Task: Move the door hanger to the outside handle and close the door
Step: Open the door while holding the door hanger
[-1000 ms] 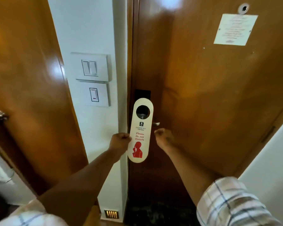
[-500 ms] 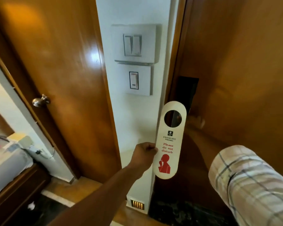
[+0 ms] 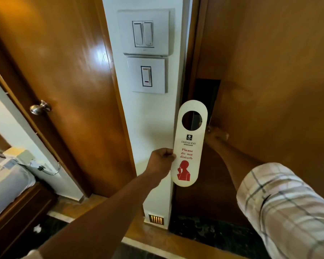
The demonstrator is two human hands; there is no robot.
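left hand (image 3: pixel 162 160) clenched on the left edge of the cream, round-ended card door hanger (image 3: pixel 190 144), pinching it about midway down, level with the red "please do not disturb" lettering. held upright and free in the air, round hole up top above the grip, red shushing figure below it. not on any handle

just past the hanger's right edge, right hand (image 3: pixel 216 134) up against the glossy brown wooden door (image 3: pixel 269 71), right about where the handle would be. blurry and half hidden behind the hanger, so can't tell if closed on anything or just resting. checked shirt sleeve (image 3: pixel 288 208) rolled back on that arm

behind the grip, narrow white wall strip (image 3: pixel 150 118) with a white double rocker switch plate (image 3: pixel 144 33) and a single switch plate with a red mark (image 3: pixel 147 75) stacked well above the left hand. dark lock plate (image 3: pixel 207 94) on the door edge right above the hanger's top

off to the left of the grip, another brown wooden door (image 3: pixel 64 81) with a round silver knob (image 3: pixel 40 107)
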